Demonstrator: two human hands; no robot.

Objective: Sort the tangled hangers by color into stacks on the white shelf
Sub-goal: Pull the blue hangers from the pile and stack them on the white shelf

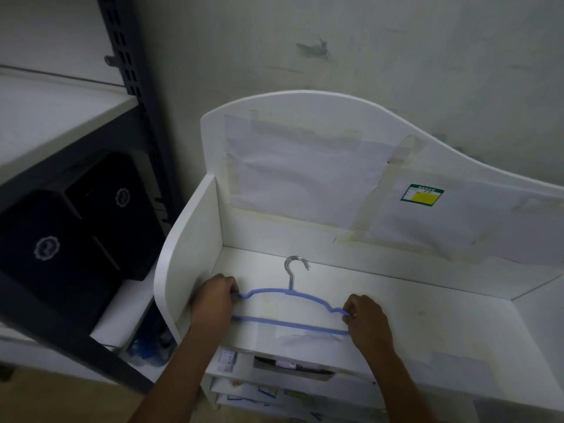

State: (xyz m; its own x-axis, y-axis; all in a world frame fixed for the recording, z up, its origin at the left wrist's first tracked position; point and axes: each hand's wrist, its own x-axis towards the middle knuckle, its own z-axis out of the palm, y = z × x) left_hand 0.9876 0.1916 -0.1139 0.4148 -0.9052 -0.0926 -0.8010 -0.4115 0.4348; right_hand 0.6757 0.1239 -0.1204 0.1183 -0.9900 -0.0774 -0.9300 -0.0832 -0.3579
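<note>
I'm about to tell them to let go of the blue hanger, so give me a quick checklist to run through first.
1. Blue hanger over the white shelf: ok.
2. Hanger lying flat on the top: cannot tell.
3. Left hand grips one end: ok.
4. Right hand pinches the other end: ok.
5. Metal hook points toward the back panel, snagged on nothing: ok.
6. Other hangers tangled on it: none visible, ok.

Both bare forearms reach forward and up over the front edge of the white shelf (427,300). The left hand (213,297) curls its fingers round the left end of the blue hanger (290,322). The right hand (366,319) pinches the hanger's right end, knuckles up.
</note>
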